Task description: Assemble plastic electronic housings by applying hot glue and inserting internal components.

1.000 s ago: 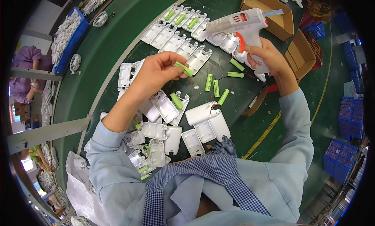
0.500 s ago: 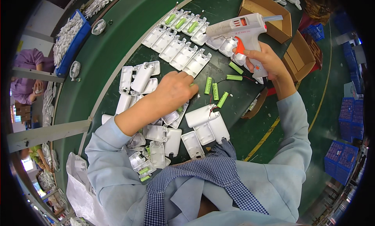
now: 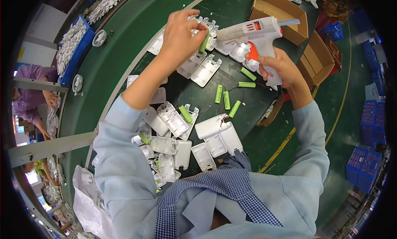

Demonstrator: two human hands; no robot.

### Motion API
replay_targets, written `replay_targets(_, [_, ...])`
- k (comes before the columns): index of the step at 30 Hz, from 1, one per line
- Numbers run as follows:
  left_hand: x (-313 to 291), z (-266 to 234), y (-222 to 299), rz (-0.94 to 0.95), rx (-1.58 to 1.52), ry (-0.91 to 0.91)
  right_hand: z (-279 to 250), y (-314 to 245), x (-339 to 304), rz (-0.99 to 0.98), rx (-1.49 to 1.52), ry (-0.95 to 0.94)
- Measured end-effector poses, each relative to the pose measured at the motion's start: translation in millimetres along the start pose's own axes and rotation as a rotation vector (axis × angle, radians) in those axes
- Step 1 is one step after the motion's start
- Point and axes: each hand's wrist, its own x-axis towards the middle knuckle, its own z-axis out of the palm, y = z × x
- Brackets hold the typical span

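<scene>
Over the far part of the dark green surface (image 3: 206,100), as the head view shows it, the left hand (image 3: 182,35) is raised at the end of a forearm that slants up and to the right from a pale blue sleeve (image 3: 124,131). Its thumb and forefinger meet in a narrow pinch on a green battery (image 3: 203,43), while another finger stretches out above them. The battery tilts downward from the pinch, over the rows of white cases (image 3: 206,70); whether its lower end touches one of them cannot be told.

On the other side, the right arm is bent at the elbow, its forearm rising toward the middle of the surface. The right hand (image 3: 282,68) has its fingers (image 3: 269,61) wrapped around the handle of a white glue gun (image 3: 264,30), close by the orange trigger (image 3: 253,52); how hard they press cannot be told. The gun lies nearly level above some cases, its nozzle pointing left, near the pinched battery, and a clear glue stick (image 3: 289,22) juts from its back end.

Between the arms, several loose batteries (image 3: 218,94) with thin wires lie on the surface. Nearer the body are more cases in a jumbled pile (image 3: 173,120), a few with batteries among them. Two open cardboard boxes (image 3: 316,59) stand beyond the right hand.
</scene>
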Motion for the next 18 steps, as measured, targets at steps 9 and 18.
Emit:
replay_targets(9, [9, 66, -27, -0.118, 0.223, -0.156, 0, -1, -6, 0.055, 0.023, 0.034])
replay_targets(18, [6, 74, -26, -0.091, 0.277, -0.186, 2, 0, -6, 0.032, 0.021, 0.025])
